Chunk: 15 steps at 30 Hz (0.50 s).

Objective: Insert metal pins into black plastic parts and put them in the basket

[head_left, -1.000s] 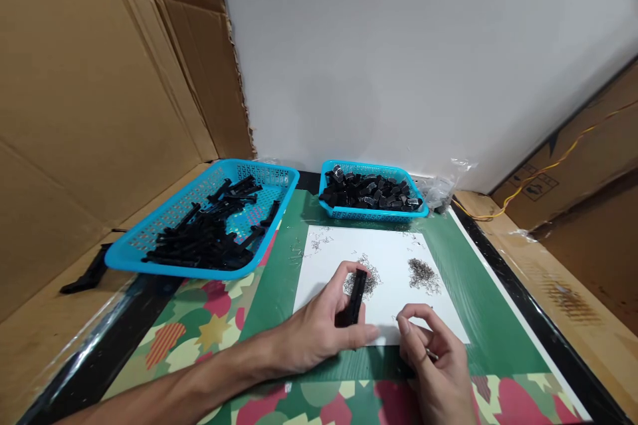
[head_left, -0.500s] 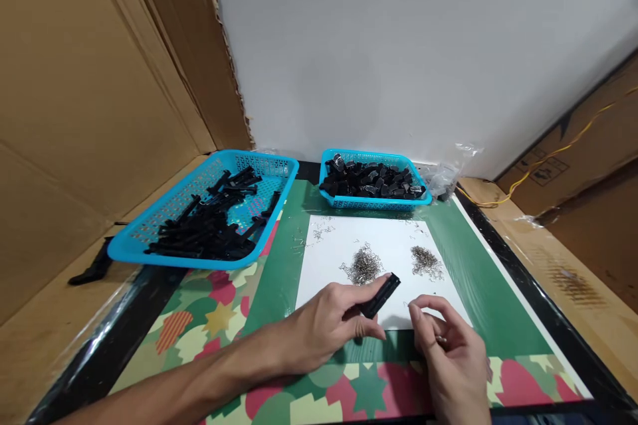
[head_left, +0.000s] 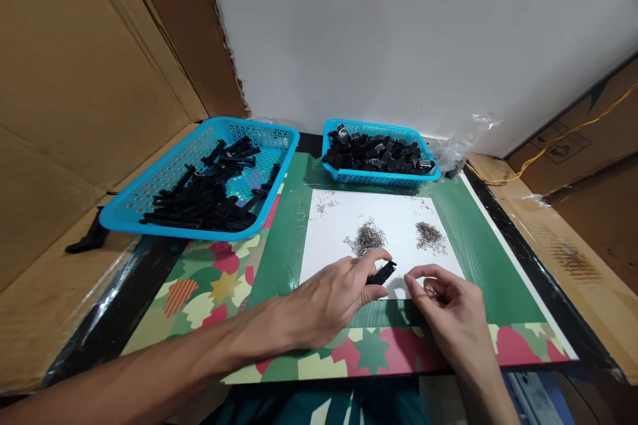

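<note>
Between the thumb and fingers of my left hand is a black plastic part, long and narrow, its far end tilted up to the right. My right hand is close by on the right, thumb and index finger pinched together at the part's end. Whatever sits in that pinch is too small to make out. Both hands are over the near edge of a white sheet. Just beyond them lie two piles of tiny metal pieces, a larger middle pile and a smaller right pile.
A large blue basket at left holds long black parts. Behind the sheet, a smaller blue basket holds short black pieces with shiny faces. A clear plastic bag lies beside it. Cardboard stands left; a yellow wire runs at right.
The view has tilted downward, showing the table's front edge. My left hand has turned the black part flatter, and my right pinch sits slightly closer to it.
</note>
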Each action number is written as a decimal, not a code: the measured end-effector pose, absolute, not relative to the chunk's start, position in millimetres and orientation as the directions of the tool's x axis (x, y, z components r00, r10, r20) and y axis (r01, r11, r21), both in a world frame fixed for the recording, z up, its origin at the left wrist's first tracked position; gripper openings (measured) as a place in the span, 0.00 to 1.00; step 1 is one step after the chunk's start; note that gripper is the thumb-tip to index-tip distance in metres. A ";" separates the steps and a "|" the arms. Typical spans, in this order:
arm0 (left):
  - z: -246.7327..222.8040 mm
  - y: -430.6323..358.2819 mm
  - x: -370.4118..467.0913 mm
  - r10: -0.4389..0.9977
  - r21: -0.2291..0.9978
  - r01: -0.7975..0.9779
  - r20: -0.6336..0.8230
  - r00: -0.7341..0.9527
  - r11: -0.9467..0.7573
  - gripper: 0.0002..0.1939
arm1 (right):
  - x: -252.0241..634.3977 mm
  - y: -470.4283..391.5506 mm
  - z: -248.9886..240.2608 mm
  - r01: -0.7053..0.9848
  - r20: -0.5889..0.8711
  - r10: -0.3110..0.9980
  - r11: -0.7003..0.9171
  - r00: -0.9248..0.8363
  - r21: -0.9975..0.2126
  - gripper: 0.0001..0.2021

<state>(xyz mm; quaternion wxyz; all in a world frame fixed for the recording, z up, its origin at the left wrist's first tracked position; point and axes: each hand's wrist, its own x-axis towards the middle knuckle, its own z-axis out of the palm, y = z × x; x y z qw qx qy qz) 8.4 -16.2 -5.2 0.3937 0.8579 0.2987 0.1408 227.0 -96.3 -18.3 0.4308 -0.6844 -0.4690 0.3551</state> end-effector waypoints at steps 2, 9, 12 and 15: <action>-5.6 -18.3 8.6 0.614 0.736 0.416 0.000 0.789 -0.534 0.22 | 226.7 -92.8 -14.5 0.381 -0.073 0.953 -0.187 0.295 -0.905 0.19; -8.3 -18.9 13.7 0.532 0.636 0.369 0.078 0.843 -0.678 0.17 | 226.3 -81.7 -7.1 0.484 -0.099 0.962 -0.215 0.254 -0.848 0.18; -8.1 -16.6 12.9 0.495 0.615 0.343 0.089 0.864 -0.710 0.19 | 224.1 -79.3 -6.6 0.518 -0.096 0.958 -0.229 0.271 -0.824 0.18; -8.8 -15.0 10.8 0.504 0.644 0.338 0.085 0.859 -0.686 0.19 | 221.0 -80.6 -9.9 0.527 -0.084 0.953 -0.232 0.290 -0.818 0.18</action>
